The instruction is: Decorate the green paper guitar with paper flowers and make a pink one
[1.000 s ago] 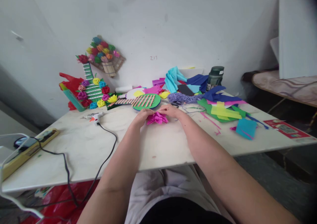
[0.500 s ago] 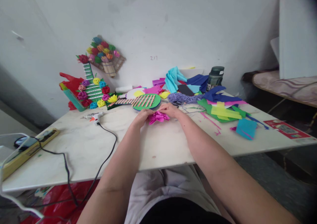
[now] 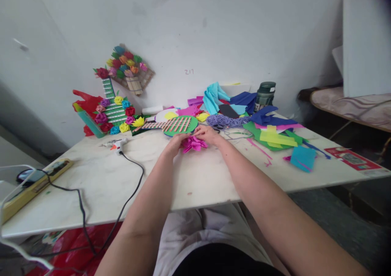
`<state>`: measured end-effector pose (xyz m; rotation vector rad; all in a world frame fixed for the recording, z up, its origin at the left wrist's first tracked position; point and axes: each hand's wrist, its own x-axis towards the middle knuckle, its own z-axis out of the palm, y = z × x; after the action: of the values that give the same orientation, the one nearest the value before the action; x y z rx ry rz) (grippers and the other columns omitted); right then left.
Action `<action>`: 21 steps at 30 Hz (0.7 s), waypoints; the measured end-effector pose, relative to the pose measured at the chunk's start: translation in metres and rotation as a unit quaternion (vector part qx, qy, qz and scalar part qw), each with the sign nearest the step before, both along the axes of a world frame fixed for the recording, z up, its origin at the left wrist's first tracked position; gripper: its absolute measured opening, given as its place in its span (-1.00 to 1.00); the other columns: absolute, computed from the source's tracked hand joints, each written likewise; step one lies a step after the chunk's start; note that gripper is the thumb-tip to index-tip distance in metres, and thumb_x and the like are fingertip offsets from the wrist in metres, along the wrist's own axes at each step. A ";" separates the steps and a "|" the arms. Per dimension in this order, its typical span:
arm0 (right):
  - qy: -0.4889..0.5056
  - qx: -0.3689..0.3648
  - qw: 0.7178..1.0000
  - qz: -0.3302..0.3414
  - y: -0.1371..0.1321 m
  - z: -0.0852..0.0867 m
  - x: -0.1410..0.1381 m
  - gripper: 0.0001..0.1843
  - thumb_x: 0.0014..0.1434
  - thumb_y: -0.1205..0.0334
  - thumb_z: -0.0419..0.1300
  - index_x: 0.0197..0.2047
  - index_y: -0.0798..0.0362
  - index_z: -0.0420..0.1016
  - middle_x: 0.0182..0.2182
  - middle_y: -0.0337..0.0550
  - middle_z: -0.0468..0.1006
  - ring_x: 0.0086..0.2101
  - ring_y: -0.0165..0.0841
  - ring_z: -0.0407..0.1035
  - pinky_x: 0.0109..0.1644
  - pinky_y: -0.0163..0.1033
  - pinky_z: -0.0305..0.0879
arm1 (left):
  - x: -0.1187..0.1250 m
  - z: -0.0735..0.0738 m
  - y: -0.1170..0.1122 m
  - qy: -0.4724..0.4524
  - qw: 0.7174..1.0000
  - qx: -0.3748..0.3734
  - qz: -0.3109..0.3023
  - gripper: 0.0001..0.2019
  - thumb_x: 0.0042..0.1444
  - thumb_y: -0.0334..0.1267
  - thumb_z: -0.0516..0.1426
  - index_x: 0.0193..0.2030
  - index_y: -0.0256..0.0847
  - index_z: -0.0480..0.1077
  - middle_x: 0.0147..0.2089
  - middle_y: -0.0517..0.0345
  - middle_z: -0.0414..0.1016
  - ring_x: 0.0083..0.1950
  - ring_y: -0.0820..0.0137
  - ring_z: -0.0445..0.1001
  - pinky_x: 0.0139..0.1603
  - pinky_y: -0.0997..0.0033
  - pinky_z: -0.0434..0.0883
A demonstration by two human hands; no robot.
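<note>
A magenta paper flower (image 3: 194, 144) is held just above the white table, its ruffled petals facing me. My left hand (image 3: 178, 142) grips its left side, with the fingers curled behind the petals and partly hidden. On the upper right, my right hand (image 3: 208, 134) pinches the flower's far edge with thumb and fingers. Right behind both hands lies a green paddle-shaped board (image 3: 192, 123) with a lattice of brown-and-white sticks on it. A yellow paper flower (image 3: 138, 122) sits by the left end of its neck.
A glue gun (image 3: 118, 145) lies left, its black cord running off the table edge (image 3: 128, 215). Paper flowers decorate a green striped piece (image 3: 116, 112) behind it. To the right are purple yarn (image 3: 227, 120), crepe paper scraps (image 3: 276, 137) and a dark bottle (image 3: 265, 95). A power strip (image 3: 36, 186) lies far left.
My right hand's fingers have shifted slightly left along the flower's far edge. The flower stays in nearly the same place between both hands.
</note>
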<state>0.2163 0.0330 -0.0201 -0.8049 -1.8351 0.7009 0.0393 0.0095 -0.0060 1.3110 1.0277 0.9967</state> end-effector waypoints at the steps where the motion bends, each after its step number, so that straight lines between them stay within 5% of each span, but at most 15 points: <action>1: 0.004 -0.002 1.000 -0.001 0.000 0.000 0.000 -0.88 -0.17 0.36 0.24 -0.49 0.12 0.62 -0.37 -0.13 0.50 -0.40 -0.46 0.34 -0.33 -0.37 0.26 | 0.000 0.000 0.000 0.000 1.000 0.004 -0.006 -0.75 -0.24 -0.14 0.23 -0.54 -0.27 0.30 -0.62 0.26 0.22 -0.61 0.56 0.17 -0.60 0.52 0.05; 21: -0.023 0.029 0.999 -0.016 0.000 -0.001 -0.003 -0.89 -0.16 0.37 0.25 -0.50 0.11 0.62 -0.34 -0.13 0.50 -0.36 -0.44 0.35 -0.25 -0.34 0.28 | -0.001 -0.001 0.001 0.018 1.000 0.012 0.008 -0.78 -0.26 -0.20 0.24 -0.61 -0.29 0.32 -0.69 0.27 0.18 -0.65 0.58 0.10 -0.61 0.50 0.00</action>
<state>0.2136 0.0331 -0.0208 -0.8174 -1.8713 0.6098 0.0381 0.0101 -0.0074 1.3474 1.0578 1.0039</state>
